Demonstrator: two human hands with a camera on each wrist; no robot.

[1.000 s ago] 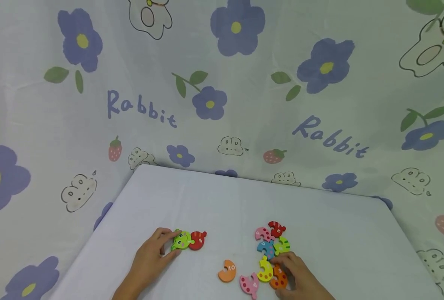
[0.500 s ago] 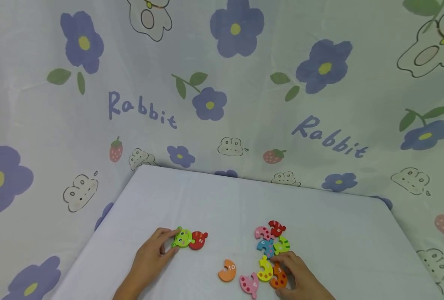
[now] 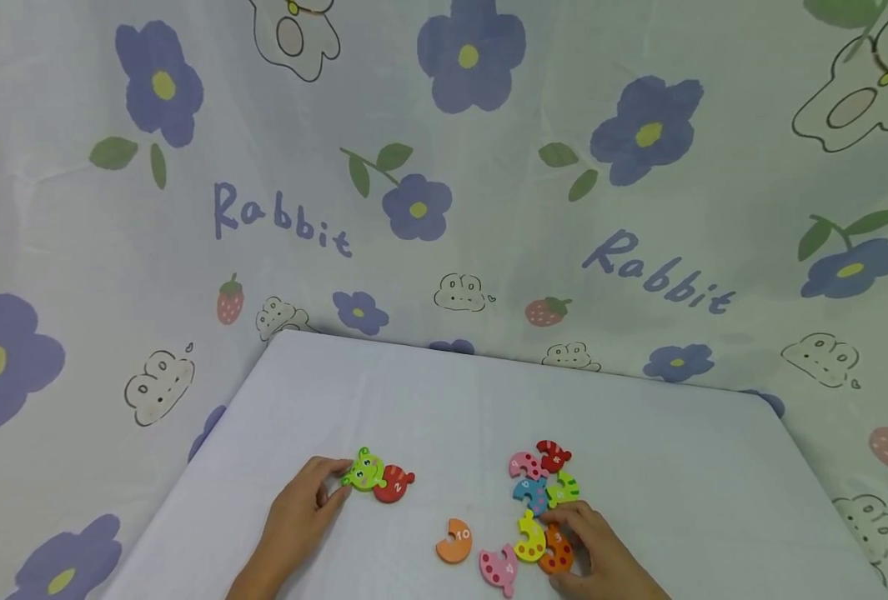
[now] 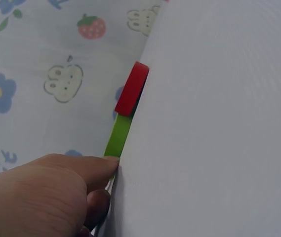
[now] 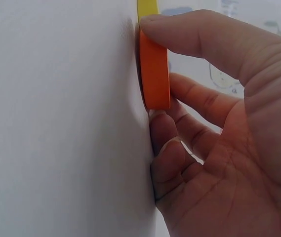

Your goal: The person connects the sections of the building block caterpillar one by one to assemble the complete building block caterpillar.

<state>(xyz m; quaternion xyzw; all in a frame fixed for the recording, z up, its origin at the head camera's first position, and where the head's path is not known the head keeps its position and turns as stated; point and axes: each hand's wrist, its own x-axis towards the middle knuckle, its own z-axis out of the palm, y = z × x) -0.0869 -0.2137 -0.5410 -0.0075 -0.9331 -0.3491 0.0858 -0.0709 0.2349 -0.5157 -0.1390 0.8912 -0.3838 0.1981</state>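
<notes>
At the left of the table, my left hand [image 3: 297, 512] pinches the edge of a green caterpillar-head puzzle piece [image 3: 367, 471] with a smiling face. Its right side meets a red puzzle piece marked 2 [image 3: 394, 484]. In the left wrist view a fingertip presses the green piece [image 4: 117, 136], with the red piece [image 4: 133, 89] beyond it. On the right, my right hand [image 3: 597, 550] holds an orange puzzle piece marked 3 [image 3: 559, 552] between thumb and fingers. The right wrist view shows the thumb on the orange piece's edge [image 5: 155, 74]; a yellow piece [image 5: 147, 7] adjoins it.
Beside the right hand lie yellow [image 3: 529, 540], pink [image 3: 499, 570], blue [image 3: 530, 495] and striped green [image 3: 564, 489] pieces. Another pink piece [image 3: 524, 467] and a red one [image 3: 553, 456] sit farther back. A light-orange piece marked 10 [image 3: 454, 542] lies apart on the white table [image 3: 444, 408].
The green head piece has turned and shifted slightly away from me, its antennae now pointing farther back. The left fingertips moved with it to its edge. The right hand has stayed almost still.
</notes>
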